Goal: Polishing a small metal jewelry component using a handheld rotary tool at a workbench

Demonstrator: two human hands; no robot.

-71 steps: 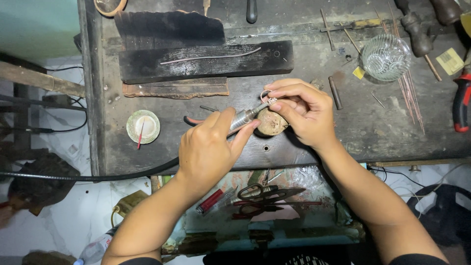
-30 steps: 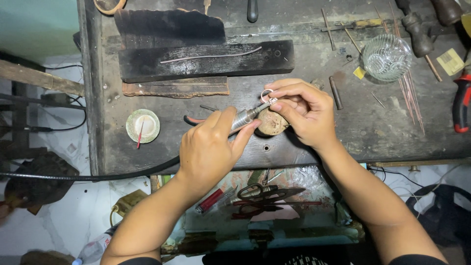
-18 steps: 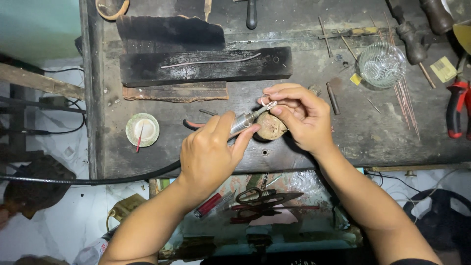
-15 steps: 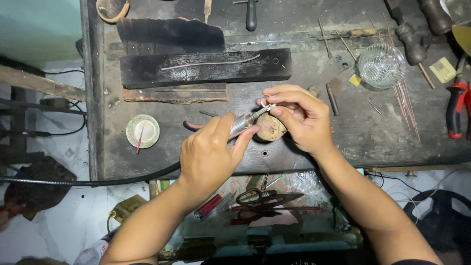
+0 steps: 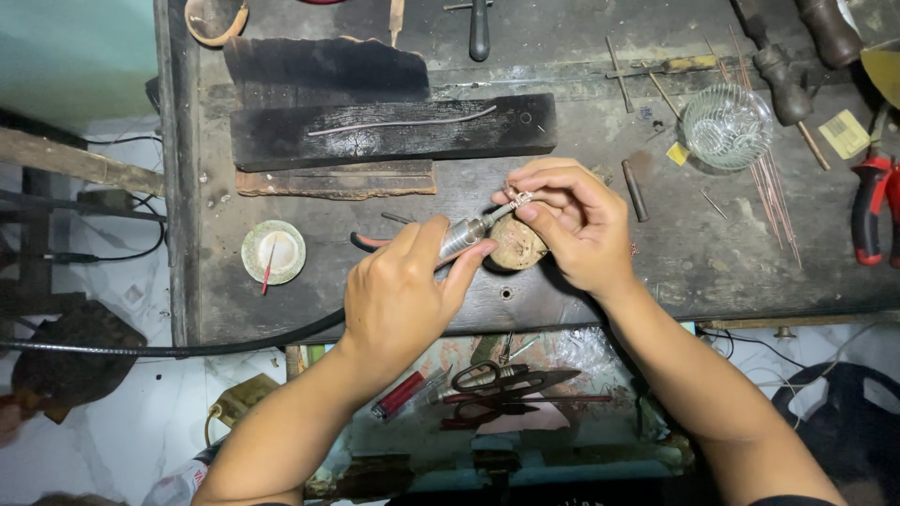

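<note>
Silver ring (image 5: 518, 197), mid-frame above the dark worktop (image 5: 581, 309), is pinched in the right hand's (image 5: 577, 225) fingertips. The left hand (image 5: 398, 300) grips a rotary handpiece (image 5: 464, 236), tip at the ring, over a wooden peg (image 5: 516, 245).

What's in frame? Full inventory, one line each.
workbench: 1, dark, worn, fills upper frame
rotary handpiece: 1, silver, black hose trailing left, in left hand
small wire piece: 1, silvery, pinched in right fingers
wooden peg: 1, tan, bench front edge under the work
charred block: 1, black, upper bench, wire lying on it
round dish: 1, pale green, left bench
glass bowl: 1, clear, upper right
pliers: 1, red handles, far right
scissors: 1, dark, drawer below bench
left hand: 1, grips handpiece
right hand: 1, holds wire piece
</note>
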